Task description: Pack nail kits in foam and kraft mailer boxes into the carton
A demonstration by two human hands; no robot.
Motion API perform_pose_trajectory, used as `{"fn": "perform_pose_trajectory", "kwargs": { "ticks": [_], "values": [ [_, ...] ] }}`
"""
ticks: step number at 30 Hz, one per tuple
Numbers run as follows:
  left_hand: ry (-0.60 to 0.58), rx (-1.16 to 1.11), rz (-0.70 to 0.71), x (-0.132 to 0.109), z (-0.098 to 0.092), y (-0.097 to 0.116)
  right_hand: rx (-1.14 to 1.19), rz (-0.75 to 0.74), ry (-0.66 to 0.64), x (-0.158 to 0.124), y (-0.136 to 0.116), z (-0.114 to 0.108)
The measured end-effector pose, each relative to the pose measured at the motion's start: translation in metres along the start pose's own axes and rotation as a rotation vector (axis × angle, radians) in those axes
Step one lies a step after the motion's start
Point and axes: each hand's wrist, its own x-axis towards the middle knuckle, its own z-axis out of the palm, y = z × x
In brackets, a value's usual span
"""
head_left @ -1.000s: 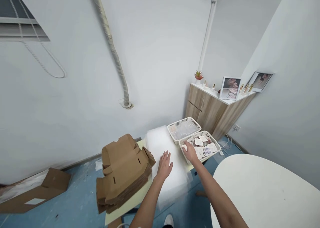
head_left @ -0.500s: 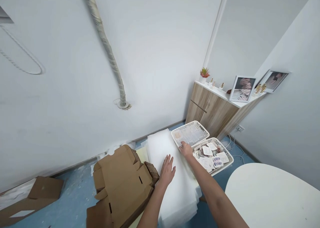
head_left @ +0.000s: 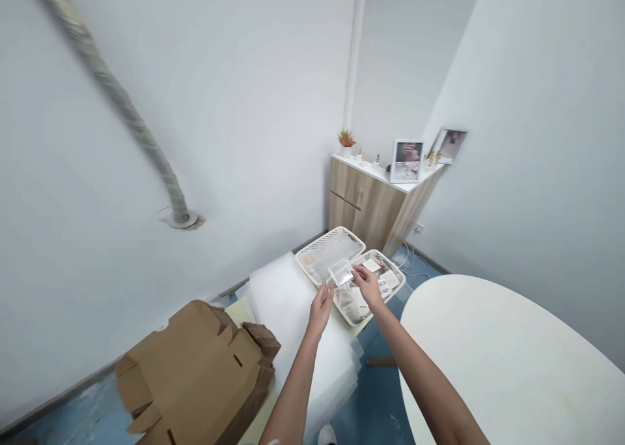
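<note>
A small clear flat plastic box (head_left: 340, 272) is held up in front of me, over the two baskets. My right hand (head_left: 367, 287) pinches its right edge between thumb and fingers. At its lower left corner, the fingers of my left hand (head_left: 321, 307) are closed on it. Beneath lies a white basket (head_left: 303, 266) of similar clear plastic pieces. Beside it, a second white basket (head_left: 402, 281) contains cards and small packets. Under my left forearm spreads a stack of white translucent foam sheets (head_left: 278, 295).
Flattened brown cardboard boxes (head_left: 200, 360) are stacked to the left. A white round table (head_left: 488, 347) stands at right. Behind the baskets is a wooden cabinet (head_left: 375, 207) bearing a potted plant (head_left: 346, 146), a picture frame (head_left: 406, 161) and small bottles. Cables (head_left: 415, 260) trail on the blue floor.
My right hand has lifted the clear plastic box out of the left basket. My left hand has left the foam sheets and come to the box. The view has turned right.
</note>
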Motion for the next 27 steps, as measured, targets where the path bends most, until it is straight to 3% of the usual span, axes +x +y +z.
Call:
{"fn": "perform_pose_trajectory", "kwargs": {
  "ticks": [4, 9, 15, 17, 23, 27],
  "values": [
    [-0.135, -0.282, -0.12, -0.022, 0.07, 0.008, 0.204, 0.172, 0.098, -0.043, -0.012, -0.07],
    [-0.333, -0.481, -0.254, -0.076, 0.153, 0.005, 0.294, 0.234, 0.192, -0.107, -0.023, -0.152],
    [-0.617, -0.554, -0.429, -0.143, 0.236, -0.006, 0.366, 0.281, 0.241, -0.18, -0.03, -0.233],
    [-0.657, -0.535, -0.458, -0.163, 0.261, -0.015, 0.304, 0.279, 0.269, -0.204, -0.031, -0.258],
    [-0.605, -0.457, -0.459, -0.221, 0.314, -0.046, -0.074, 0.173, 0.609, -0.269, -0.027, -0.311],
    [-0.685, -0.356, -0.517, -0.249, 0.325, -0.061, -0.107, 0.105, 0.578, -0.3, -0.02, -0.317]
  ]
}}
